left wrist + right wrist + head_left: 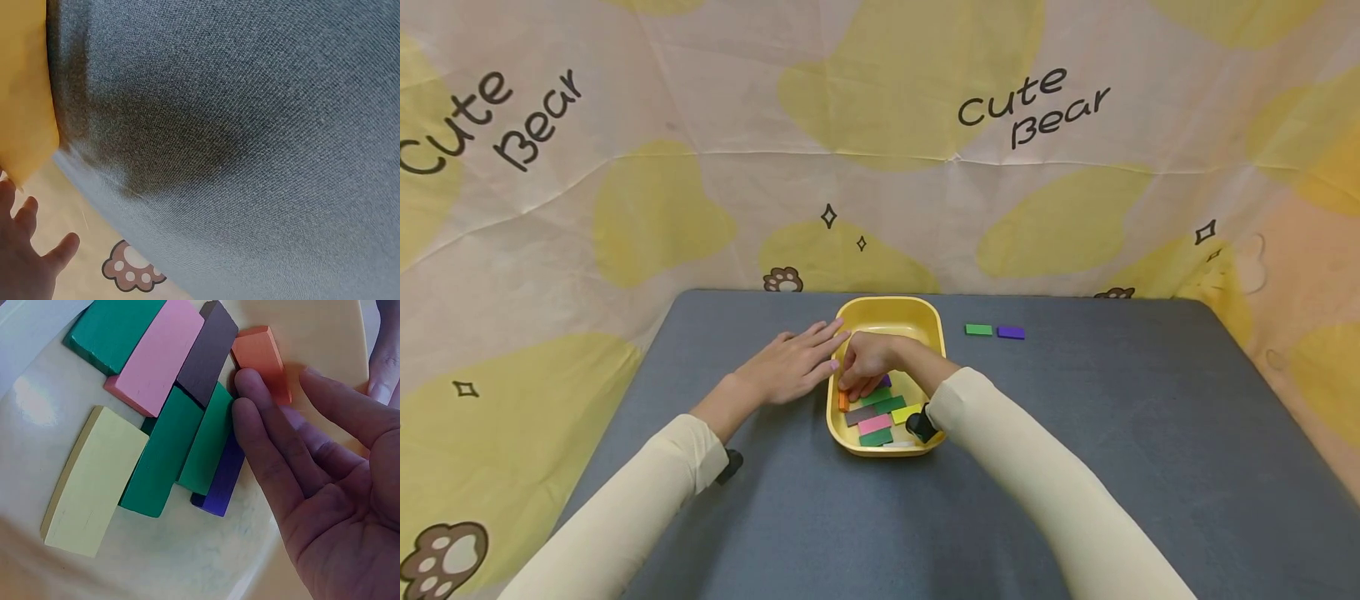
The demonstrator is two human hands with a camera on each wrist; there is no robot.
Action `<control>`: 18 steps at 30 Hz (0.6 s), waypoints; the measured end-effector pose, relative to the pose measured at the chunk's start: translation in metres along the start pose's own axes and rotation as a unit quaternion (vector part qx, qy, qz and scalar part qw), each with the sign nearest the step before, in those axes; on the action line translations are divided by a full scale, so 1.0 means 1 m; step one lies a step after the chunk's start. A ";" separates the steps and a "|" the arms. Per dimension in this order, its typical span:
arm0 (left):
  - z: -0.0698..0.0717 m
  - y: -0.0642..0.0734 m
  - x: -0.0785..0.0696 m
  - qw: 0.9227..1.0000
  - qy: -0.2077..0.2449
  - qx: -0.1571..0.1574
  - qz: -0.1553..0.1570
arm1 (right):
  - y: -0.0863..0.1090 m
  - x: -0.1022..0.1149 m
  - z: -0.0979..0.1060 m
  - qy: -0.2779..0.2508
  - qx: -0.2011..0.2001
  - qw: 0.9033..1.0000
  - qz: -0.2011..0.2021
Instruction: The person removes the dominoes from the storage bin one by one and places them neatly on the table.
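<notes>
In the head view, a yellow tray [891, 308] holds several flat coloured blocks. My right hand [868, 362] reaches down inside its left side. In the right wrist view, the fingertips of the right hand [337, 487] are right at an orange block [261, 359], with the thumb held beside the block's near end. Close by lie a purple block [224, 478], green blocks [159, 462], a dark brown block [208, 353] and a pink block [156, 356]. My left hand [790, 362] has its fingers stretched out, fingertips at the tray's left rim.
A green block [978, 330] and a purple block [1011, 332] lie on the grey table [1120, 433], right of the tray. Also inside the tray are a pale yellow block [94, 481] and a white piece [31, 331]. A patterned cloth [880, 192] hangs behind the table.
</notes>
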State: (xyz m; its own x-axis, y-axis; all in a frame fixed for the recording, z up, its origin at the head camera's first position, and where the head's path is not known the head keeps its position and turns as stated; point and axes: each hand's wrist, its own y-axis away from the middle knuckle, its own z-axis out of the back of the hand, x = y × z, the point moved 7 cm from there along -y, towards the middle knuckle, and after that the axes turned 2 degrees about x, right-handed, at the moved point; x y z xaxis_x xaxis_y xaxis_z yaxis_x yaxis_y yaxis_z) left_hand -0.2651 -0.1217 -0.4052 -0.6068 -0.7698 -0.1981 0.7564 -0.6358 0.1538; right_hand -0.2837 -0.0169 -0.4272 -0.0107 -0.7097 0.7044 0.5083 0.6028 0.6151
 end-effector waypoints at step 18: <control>-0.002 -0.002 0.003 1.000 -0.003 0.004 0.005 | -0.004 -0.001 -0.001 -0.042 -0.005 0.999 0.008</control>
State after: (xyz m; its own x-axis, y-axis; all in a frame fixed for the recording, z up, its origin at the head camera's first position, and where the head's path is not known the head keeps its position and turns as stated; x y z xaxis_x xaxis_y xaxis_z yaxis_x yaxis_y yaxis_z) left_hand -0.2679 -0.1220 -0.4081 -0.6010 -0.7761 -0.1912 0.7600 -0.6289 0.1638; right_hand -0.2851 -0.0185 -0.4309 -0.0750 -0.6673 0.7410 0.5172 0.6093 0.6011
